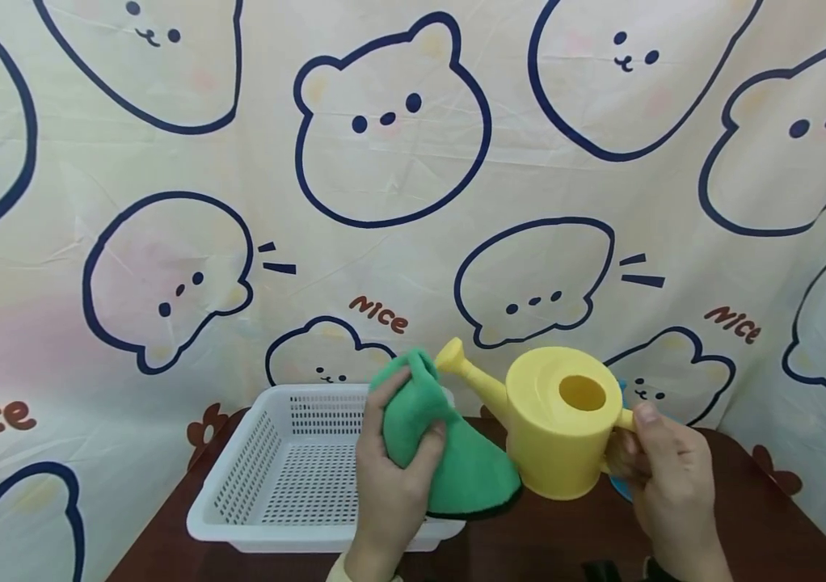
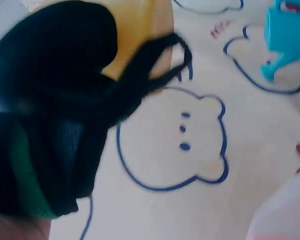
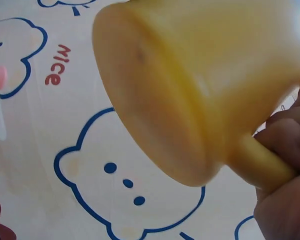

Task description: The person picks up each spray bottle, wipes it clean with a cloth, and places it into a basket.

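In the head view my left hand [image 1: 394,477] grips a green cloth [image 1: 471,465], bunched between thumb and fingers. The cloth has a dark underside, and a dark loop [image 2: 182,55] sticks out from it in the left wrist view. My right hand [image 1: 671,477] holds a yellow watering can [image 1: 558,440] by its handle, its spout pointing left above the cloth. The can is lifted, and its round base shows in the right wrist view. The cloth's lower corner lies beside the can's body; whether they touch, I cannot tell.
A white perforated basket [image 1: 231,485] stands on the dark brown table [image 1: 529,541], behind and left of my left hand. A blue watering can [image 2: 290,37] is behind the yellow one, mostly hidden in the head view. A curtain [image 1: 398,267] printed with cartoon bears hangs behind.
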A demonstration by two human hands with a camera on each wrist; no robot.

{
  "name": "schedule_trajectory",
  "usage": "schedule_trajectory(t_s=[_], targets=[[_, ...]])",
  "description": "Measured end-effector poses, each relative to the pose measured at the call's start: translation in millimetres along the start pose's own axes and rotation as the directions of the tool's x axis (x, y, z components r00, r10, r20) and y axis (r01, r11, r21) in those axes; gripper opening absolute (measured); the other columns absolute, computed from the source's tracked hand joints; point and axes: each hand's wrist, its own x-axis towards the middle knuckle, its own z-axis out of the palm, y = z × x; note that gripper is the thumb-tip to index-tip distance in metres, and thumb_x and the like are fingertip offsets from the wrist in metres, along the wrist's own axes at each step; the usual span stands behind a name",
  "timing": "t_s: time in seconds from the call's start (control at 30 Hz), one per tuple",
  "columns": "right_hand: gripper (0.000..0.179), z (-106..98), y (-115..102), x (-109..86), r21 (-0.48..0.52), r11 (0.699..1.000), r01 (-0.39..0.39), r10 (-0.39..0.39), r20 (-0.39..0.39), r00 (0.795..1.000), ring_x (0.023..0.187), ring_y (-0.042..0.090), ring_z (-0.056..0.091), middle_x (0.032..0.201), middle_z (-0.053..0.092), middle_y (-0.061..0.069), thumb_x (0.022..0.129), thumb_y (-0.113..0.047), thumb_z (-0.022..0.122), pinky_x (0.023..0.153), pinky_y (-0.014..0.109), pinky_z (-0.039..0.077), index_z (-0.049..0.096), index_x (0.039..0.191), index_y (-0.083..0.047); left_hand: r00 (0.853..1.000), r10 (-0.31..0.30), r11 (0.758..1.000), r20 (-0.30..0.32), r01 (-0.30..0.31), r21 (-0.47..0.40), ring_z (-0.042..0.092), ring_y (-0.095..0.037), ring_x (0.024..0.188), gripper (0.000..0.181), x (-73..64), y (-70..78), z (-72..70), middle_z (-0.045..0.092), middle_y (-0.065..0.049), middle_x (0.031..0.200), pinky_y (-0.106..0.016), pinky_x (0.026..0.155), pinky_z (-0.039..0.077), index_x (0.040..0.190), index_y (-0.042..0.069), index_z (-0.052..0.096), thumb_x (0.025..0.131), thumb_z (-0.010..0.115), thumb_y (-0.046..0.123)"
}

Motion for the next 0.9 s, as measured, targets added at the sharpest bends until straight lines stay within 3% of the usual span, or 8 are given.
schedule_trajectory(t_s=[0.07,0.17,0.27,0.33,0.47,0.67,0.8,0.9], targets=[[0.048,-2.2,-3.3,-1.7,-0.076,0.996,-0.036,0.031,-0.069,0.997,0.047,0.017,0.024,0.057,0.026,0.004,0.111,0.001,0.030,0.041,0.033,0.020,0.039,0.065,-0.003,0.995,0.098,0.990,0.014,-0.099,0.097,0.064,-0.015,0.110,0.061,3.0,-2.7,-5.6,0.065,-0.005,0.137,-0.034,0.092,0.058,0.147,0.021,0.058,0.092,0.069,-0.002],[0.049,-6.6,-4.3,-2.5,-0.097,0.995,-0.015,0.006,-0.086,0.996,0.047,0.015,0.025,0.055,0.026,0.003,0.108,0.006,0.033,0.043,0.033,0.020,0.035,0.060,-0.004,0.978,0.178,0.950,0.112,-0.201,0.238,0.064,-0.013,0.105,0.064,6.8,-6.7,-14.6,0.067,-0.006,0.133,-0.035,0.086,0.060,0.144,0.025,0.061,0.088,0.072,-0.004],[0.049,-11.9,-4.5,-4.1,-0.107,0.994,0.020,-0.026,-0.052,0.998,0.047,0.014,0.026,0.055,0.027,0.003,0.104,0.013,0.035,0.044,0.032,0.018,0.035,0.059,-0.004,0.959,0.187,0.912,0.212,-0.250,0.326,0.063,-0.014,0.100,0.068,8.6,-10.3,-19.8,0.066,-0.008,0.131,-0.034,0.080,0.061,0.143,0.029,0.062,0.086,0.073,-0.005],[0.049,-14.5,-6.2,-5.8,-0.147,0.989,-0.002,-0.006,-0.056,0.998,0.047,0.013,0.026,0.055,0.028,0.003,0.104,0.014,0.037,0.044,0.032,0.018,0.037,0.058,-0.004,0.954,0.181,0.900,0.237,-0.258,0.352,0.062,-0.015,0.099,0.068,9.2,-12.5,-20.7,0.066,-0.009,0.130,-0.033,0.079,0.061,0.143,0.030,0.062,0.086,0.073,-0.005],[0.050,-20.7,-9.9,-8.6,-0.150,0.988,-0.019,0.013,-0.039,0.999,0.047,0.013,0.026,0.056,0.028,0.003,0.105,0.013,0.038,0.044,0.032,0.018,0.042,0.059,-0.004,0.955,0.164,0.900,0.246,-0.246,0.358,0.062,-0.015,0.097,0.069,9.8,-15.1,-21.2,0.065,-0.009,0.129,-0.032,0.078,0.060,0.142,0.032,0.063,0.085,0.072,-0.005],[0.049,-33.3,-9.4,-8.5,0.060,0.996,0.068,-0.075,0.108,0.991,0.049,0.014,0.023,0.058,0.026,0.003,0.104,0.020,0.027,0.044,0.030,0.018,0.047,0.065,-0.001,0.953,0.139,0.918,0.271,-0.226,0.326,0.060,-0.013,0.097,0.065,10.8,-14.7,-26.8,0.065,-0.007,0.130,-0.030,0.078,0.058,0.137,0.031,0.065,0.083,0.073,-0.006],[0.048,-42.5,-8.8,-8.8,0.169,0.984,0.055,-0.083,0.169,0.982,0.050,0.017,0.025,0.061,0.027,0.005,0.106,0.017,0.022,0.046,0.031,0.021,0.044,0.067,0.000,0.949,0.061,0.958,0.309,-0.143,0.250,0.059,-0.014,0.100,0.062,10.8,-12.7,-32.4,0.065,-0.003,0.135,-0.032,0.083,0.057,0.135,0.031,0.067,0.085,0.073,-0.005],[0.047,-46.8,-8.0,-8.1,0.226,0.973,0.051,-0.102,0.220,0.970,0.048,0.017,0.026,0.061,0.028,0.005,0.107,0.013,0.018,0.044,0.030,0.021,0.040,0.067,0.000,0.931,-0.032,0.986,0.363,-0.030,0.165,0.059,-0.017,0.100,0.058,10.3,-11.1,-36.8,0.065,-0.004,0.136,-0.034,0.083,0.057,0.135,0.030,0.066,0.088,0.071,-0.003]])
